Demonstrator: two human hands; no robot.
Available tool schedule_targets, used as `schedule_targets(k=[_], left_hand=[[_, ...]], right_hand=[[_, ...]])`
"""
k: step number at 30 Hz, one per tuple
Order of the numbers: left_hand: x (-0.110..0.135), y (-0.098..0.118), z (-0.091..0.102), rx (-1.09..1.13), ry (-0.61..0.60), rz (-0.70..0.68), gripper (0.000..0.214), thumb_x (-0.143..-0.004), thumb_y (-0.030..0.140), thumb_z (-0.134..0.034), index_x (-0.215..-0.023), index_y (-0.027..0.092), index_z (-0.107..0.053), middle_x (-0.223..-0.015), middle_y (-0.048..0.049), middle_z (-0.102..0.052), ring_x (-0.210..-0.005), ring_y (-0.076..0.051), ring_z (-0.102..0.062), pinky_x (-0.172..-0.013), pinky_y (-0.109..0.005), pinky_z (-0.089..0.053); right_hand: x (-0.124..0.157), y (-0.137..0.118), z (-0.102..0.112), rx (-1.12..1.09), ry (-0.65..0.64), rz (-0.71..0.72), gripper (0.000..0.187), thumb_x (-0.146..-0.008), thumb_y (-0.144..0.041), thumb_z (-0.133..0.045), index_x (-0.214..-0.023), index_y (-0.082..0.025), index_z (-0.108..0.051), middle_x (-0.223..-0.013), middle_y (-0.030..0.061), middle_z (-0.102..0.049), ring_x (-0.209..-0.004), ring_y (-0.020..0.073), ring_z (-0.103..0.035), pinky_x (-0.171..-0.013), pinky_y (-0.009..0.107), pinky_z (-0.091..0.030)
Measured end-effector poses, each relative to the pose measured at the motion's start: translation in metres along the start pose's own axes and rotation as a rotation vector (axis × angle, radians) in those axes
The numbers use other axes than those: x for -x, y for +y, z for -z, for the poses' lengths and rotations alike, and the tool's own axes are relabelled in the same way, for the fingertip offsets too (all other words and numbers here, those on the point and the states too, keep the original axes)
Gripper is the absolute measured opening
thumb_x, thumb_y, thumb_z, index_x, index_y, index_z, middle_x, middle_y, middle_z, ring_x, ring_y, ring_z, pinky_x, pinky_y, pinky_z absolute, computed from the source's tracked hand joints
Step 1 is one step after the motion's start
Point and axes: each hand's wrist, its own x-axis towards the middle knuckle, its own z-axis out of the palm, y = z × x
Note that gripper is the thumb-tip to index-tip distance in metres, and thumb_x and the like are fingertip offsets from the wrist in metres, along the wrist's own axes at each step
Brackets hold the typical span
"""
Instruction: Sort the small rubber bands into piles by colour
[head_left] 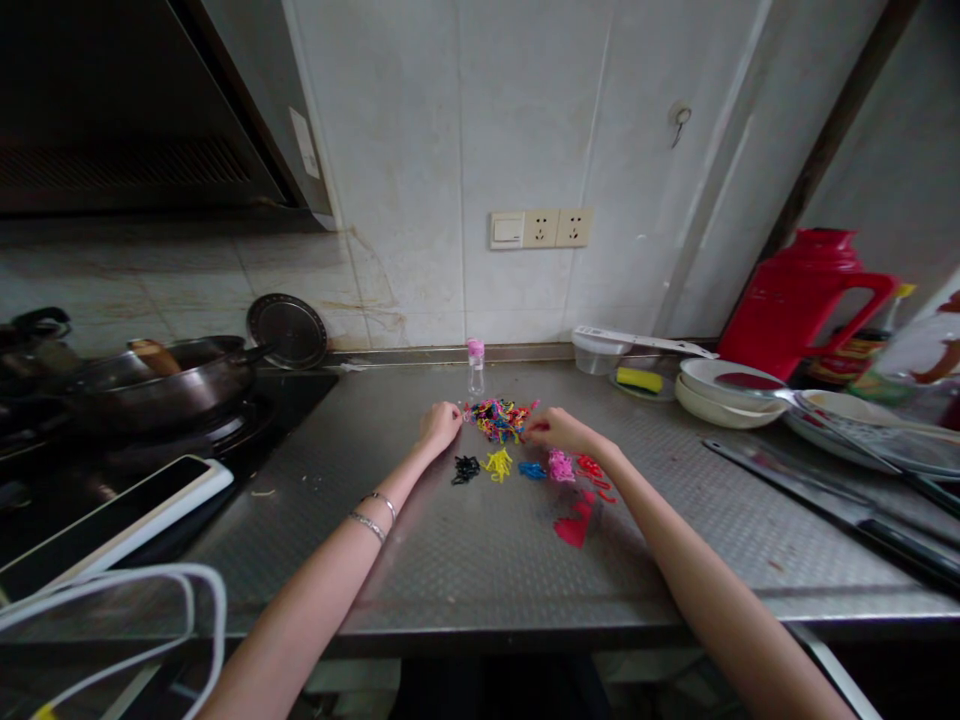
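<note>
A mixed heap of small coloured bands (pixel 499 420) lies on the metal bench (pixel 420 560), between the person's two hands. The left hand (pixel 441 428) is at the heap's left edge, its fingers bent inward; two bracelets (pixel 380 512) circle that wrist. The right hand (pixel 559 430) is at the right edge, palm down, with its fingers curled towards the heap. Both hands are too small in view to tell whether the fingers are closed on a band.

Nearer the person, five sorted piles form a rough row, from left to right: a black pile (pixel 465 470), a yellow pile (pixel 496 464), a blue pile (pixel 532 470), a pink pile (pixel 560 466) and a red pile (pixel 590 468). The red pile is loose, and a few of its pieces trail towards the person, beside the right forearm. A red patch (pixel 572 530) shows on the bench below the pink and red piles; what it is cannot be told. Behind the heap, a small clear bottle (pixel 476 376) with a pink cap stands upright, near the wall.

Farther right are a clear tub (pixel 598 356), a yellow sponge (pixel 638 381) on a dish, stacked bowls (pixel 720 402) and a red flask (pixel 795 300) with a handle. On the left, a metal pan (pixel 169 385) sits on the stove, and a round dark disc (pixel 287 331) leans against the wall.
</note>
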Motion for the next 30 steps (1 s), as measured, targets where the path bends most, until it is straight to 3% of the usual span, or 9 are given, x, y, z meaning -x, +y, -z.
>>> schedule_targets(k=[6, 10, 12, 16, 21, 25, 30], left_hand=[[-0.003, -0.003, 0.000, 0.012, 0.051, -0.022, 0.018, -0.075, 0.022, -0.052, -0.075, 0.019, -0.070, -0.082, -0.0076, -0.068, -0.075, -0.018, -0.058, -0.065, -0.025, -0.039], [-0.008, -0.006, 0.003, 0.094, 0.072, -0.109, 0.018, -0.073, 0.020, -0.052, -0.073, 0.016, -0.070, -0.077, -0.0076, -0.067, -0.070, -0.016, -0.058, -0.064, -0.025, -0.039], [-0.010, -0.005, 0.007, 0.195, 0.003, -0.221, 0.019, -0.072, 0.023, -0.053, -0.074, 0.014, -0.069, -0.074, -0.0071, -0.067, -0.067, -0.015, -0.057, -0.063, -0.024, -0.040], [-0.005, 0.006, 0.016, 0.414, -0.283, -0.450, 0.021, -0.070, 0.026, -0.057, -0.076, 0.011, -0.069, -0.074, -0.0054, -0.067, -0.067, -0.013, -0.057, -0.065, -0.022, -0.041], [0.007, 0.019, 0.023, 0.436, -0.609, -0.533, 0.020, -0.066, 0.027, -0.062, -0.075, 0.010, -0.069, -0.069, -0.0040, -0.066, -0.062, -0.011, -0.054, -0.062, -0.020, -0.040], [0.011, 0.020, 0.019, 0.468, -0.719, -0.533, 0.020, -0.065, 0.027, -0.063, -0.075, 0.010, -0.069, -0.066, -0.0032, -0.064, -0.060, -0.010, -0.053, -0.059, -0.019, -0.039], [0.014, 0.022, 0.018, 0.487, -0.750, -0.508, 0.020, -0.063, 0.026, -0.064, -0.074, 0.010, -0.068, -0.063, -0.0027, -0.063, -0.057, -0.009, -0.051, -0.058, -0.019, -0.039]], right_hand=[[0.001, 0.000, 0.000, 0.007, 0.017, -0.006, 0.024, -0.069, -0.020, -0.047, -0.075, -0.014, -0.070, -0.065, 0.0007, -0.064, -0.058, 0.0102, -0.052, -0.053, 0.018, -0.035], [0.001, 0.003, -0.001, 0.008, 0.029, -0.010, 0.023, -0.067, -0.018, -0.048, -0.075, -0.015, -0.070, -0.068, 0.0011, -0.065, -0.061, 0.0112, -0.054, -0.056, 0.018, -0.038], [0.000, 0.005, -0.003, 0.010, 0.035, -0.012, 0.022, -0.067, -0.018, -0.049, -0.075, -0.015, -0.070, -0.068, 0.0011, -0.066, -0.062, 0.0113, -0.055, -0.057, 0.018, -0.038], [-0.002, 0.006, -0.008, 0.032, 0.047, -0.033, 0.020, -0.068, -0.022, -0.053, -0.077, -0.016, -0.070, -0.066, 0.0007, -0.065, -0.061, 0.0111, -0.055, -0.055, 0.018, -0.037], [-0.002, 0.001, -0.015, 0.108, 0.073, -0.050, 0.018, -0.067, -0.030, -0.059, -0.076, -0.018, -0.069, -0.063, -0.0002, -0.063, -0.058, 0.0102, -0.052, -0.052, 0.018, -0.034], [-0.001, -0.008, -0.017, 0.200, 0.090, -0.072, 0.021, -0.070, -0.037, -0.058, -0.076, -0.019, -0.067, -0.066, 0.0007, -0.063, -0.059, 0.0105, -0.052, -0.052, 0.019, -0.033], [0.002, -0.016, -0.017, 0.291, 0.086, -0.122, 0.021, -0.074, -0.039, -0.054, -0.078, -0.023, -0.066, -0.071, 0.0008, -0.064, -0.061, 0.0112, -0.054, -0.051, 0.019, -0.030]])
